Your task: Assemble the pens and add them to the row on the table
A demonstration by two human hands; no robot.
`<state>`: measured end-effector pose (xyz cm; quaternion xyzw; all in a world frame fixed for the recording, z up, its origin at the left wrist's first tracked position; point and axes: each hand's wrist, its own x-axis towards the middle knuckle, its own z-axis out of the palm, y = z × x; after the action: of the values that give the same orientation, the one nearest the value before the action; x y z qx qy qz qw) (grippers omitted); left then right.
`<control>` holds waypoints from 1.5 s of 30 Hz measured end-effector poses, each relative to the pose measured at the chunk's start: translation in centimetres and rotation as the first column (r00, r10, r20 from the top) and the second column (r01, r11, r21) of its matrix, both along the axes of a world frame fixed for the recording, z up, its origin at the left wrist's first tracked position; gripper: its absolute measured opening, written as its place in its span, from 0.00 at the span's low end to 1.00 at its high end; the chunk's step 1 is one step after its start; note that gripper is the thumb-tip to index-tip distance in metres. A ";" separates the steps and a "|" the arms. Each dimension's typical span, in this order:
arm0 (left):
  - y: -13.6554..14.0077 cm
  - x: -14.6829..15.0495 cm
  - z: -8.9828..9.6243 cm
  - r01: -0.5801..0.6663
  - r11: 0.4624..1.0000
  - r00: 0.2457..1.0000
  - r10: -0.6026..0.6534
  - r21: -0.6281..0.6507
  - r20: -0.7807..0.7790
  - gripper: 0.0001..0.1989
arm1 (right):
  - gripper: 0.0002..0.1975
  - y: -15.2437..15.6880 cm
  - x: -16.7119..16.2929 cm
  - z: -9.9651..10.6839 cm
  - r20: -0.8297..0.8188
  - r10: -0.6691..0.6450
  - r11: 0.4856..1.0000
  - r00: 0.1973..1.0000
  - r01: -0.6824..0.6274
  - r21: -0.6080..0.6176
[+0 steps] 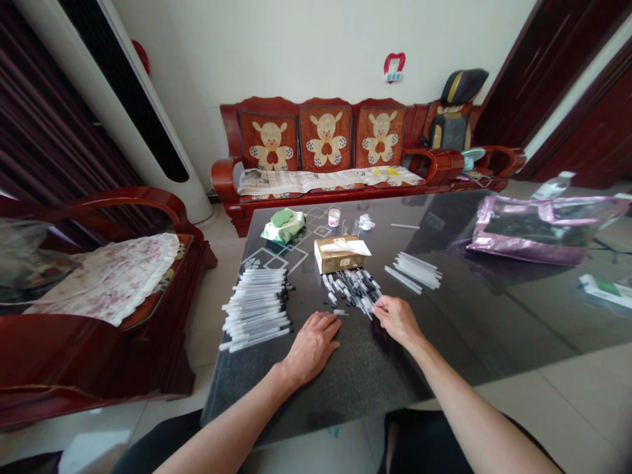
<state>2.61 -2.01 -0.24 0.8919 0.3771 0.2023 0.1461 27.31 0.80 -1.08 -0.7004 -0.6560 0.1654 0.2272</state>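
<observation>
My left hand [314,345] lies palm down on the dark table, its fingers stretched out near a small clear-and-black pen part [340,312]. At the near right edge of a pile of black and white pen parts [353,287], my right hand [396,318] has its thumb and fingers pinched together. Whatever is between those fingertips is too small to make out. Left of the pile, many whitish pens [259,306] with black ends lie stacked side by side. On the right, a small bundle of translucent pen tubes [415,271] rests on the tabletop.
Behind the pile stands a gold tissue box [340,257]. Farther back are a green wipes pack [284,226], a small white tub [334,217] and crumpled tissue [366,222]. A clear bag with purple trim [533,255] occupies the table's right side, with a bottle [553,186] behind.
</observation>
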 end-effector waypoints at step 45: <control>-0.7 -0.8 -0.4 -0.098 0.990 0.974 0.116 -0.103 0.195 0.16 | 0.07 1.5 -0.3 1.0 0.151 0.020 1.000 0.988 -0.021 0.001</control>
<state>1.84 -2.75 -0.61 0.8376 0.4170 0.2809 0.2135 26.96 2.28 -0.07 -0.7039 -0.6787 0.1133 0.1761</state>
